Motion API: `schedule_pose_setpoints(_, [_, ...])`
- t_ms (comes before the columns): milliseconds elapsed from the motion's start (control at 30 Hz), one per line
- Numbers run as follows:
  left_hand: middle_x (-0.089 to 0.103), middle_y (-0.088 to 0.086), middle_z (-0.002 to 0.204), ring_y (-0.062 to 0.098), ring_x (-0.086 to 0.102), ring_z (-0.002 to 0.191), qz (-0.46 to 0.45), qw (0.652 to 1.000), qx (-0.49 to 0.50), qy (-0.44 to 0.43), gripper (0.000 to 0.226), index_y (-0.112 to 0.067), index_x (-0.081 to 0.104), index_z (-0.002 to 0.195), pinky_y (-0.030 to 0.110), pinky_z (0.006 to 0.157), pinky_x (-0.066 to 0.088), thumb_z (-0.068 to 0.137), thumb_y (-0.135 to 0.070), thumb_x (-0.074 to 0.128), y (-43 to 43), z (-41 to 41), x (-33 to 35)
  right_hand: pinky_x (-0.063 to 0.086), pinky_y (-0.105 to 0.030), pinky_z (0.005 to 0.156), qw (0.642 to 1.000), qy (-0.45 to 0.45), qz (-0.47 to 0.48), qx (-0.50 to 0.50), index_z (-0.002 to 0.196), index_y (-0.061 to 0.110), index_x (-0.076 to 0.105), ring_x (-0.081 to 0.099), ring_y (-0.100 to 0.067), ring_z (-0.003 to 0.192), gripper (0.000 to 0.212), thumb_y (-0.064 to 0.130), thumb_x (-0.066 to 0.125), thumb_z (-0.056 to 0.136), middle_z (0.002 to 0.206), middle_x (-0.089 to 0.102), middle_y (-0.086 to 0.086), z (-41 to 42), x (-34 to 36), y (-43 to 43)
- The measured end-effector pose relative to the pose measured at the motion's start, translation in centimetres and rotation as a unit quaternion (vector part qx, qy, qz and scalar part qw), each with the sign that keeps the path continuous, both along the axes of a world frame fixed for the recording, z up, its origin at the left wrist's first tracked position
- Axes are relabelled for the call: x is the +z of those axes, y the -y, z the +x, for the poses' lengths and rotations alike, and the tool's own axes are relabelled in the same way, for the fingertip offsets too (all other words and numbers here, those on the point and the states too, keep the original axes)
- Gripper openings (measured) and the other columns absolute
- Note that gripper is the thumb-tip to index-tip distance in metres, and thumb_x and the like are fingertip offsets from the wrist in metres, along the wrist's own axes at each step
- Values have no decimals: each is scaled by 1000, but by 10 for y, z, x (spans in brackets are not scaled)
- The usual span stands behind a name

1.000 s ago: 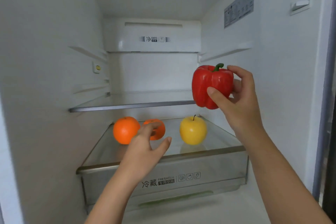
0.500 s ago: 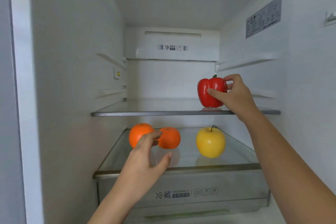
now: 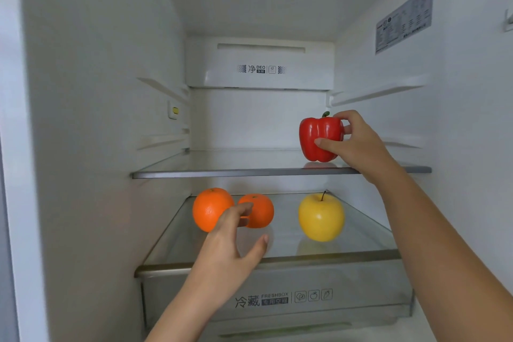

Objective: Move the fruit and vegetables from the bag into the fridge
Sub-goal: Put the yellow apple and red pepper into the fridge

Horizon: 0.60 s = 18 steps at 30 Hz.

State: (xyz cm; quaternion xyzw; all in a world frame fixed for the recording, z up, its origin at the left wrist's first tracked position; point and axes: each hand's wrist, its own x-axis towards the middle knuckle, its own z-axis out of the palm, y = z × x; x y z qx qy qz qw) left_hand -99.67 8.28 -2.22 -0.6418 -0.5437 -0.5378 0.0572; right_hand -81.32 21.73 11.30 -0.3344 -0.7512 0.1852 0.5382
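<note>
Inside the fridge [image 3: 83, 119], the right hand [image 3: 358, 144] has its fingers [image 3: 323, 142] wrapped around a red bell pepper [image 3: 319, 137] standing upright on the glass shelf [image 3: 222, 172]. The left hand [image 3: 230, 244] hovers empty, fingers spread, before two oranges [image 3: 211, 208] and a yellow apple [image 3: 321, 217] on the lower shelf [image 3: 361, 233] above the crisper drawer [image 3: 361, 286].

Open fridge [image 3: 83, 91], interior filling the frame. Upper shelf [image 3: 222, 173] across centre frame: pepper [image 3: 319, 137] upright at its right end, right hand [image 3: 358, 144] wrapped around its right side. Lower shelf [image 3: 361, 236], over the drawer [image 3: 361, 291] at bottom frame: two oranges [image 3: 211, 208] [image 3: 261, 209] side by side at left, apple [image 3: 321, 216] at right. Left hand [image 3: 230, 247], fingers spread, lower centre, in front of the oranges. Label [image 3: 404, 18] on the right wall, upper right.
</note>
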Motion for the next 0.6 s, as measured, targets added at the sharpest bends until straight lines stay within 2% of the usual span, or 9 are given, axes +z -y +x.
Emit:
schedule_pose_setpoints(67, [52, -20, 119, -12, 47, 107, -5, 1000, 2, -1, 53, -37, 43, 114, 0, 81, 32, 66, -58, 51, -1, 0, -1, 38, -29, 80, 1000, 12, 8, -11, 128, 20, 39, 45, -15, 98, 60, 23, 71, 78, 110, 45, 2, -2, -1, -2])
schedule_pose_setpoints(200, [53, -18, 118, -11, 49, 106, -6, 1000, 10, -3, 47, -33, 44, 115, -1, 80, 31, 71, -43, 58, 3, -1, 0, 37, -30, 84, 999, 22, 9, -24, 133, 21, 35, 44, -15, 100, 65, 26, 71, 78, 121, 49, -2, -3, -3, -4])
schedule_pose_setpoints(400, [51, -27, 111, -17, 46, 103, 13, 1000, 0, -1, 43, -36, 44, 110, -2, 78, 31, 80, -18, 69, 11, 0, 6, 38, -36, 91, 998, 34, 0, -44, 137, 22, 30, 48, -26, 117, 72, 30, 71, 78, 134, 47, -8, -4, -4, -3])
schedule_pose_setpoints(500, [52, -26, 112, -15, 47, 104, 13, 1000, -2, 2, 42, -39, 44, 108, -1, 79, 32, 80, -19, 68, 16, 0, 7, 39, -41, 92, 995, 41, 14, -91, 139, 24, 29, 49, -28, 116, 72, 36, 68, 79, 134, 46, -8, -4, -8, 4])
schedule_pose_setpoints(600, [56, -18, 113, -10, 50, 105, 12, 1000, -7, 16, 37, -34, 47, 111, 0, 79, 33, 81, -24, 67, 17, 3, 6, 38, -35, 85, 990, 45, 58, -123, 138, 23, 30, 49, -26, 114, 67, 38, 64, 82, 133, 44, -8, -2, -19, 17])
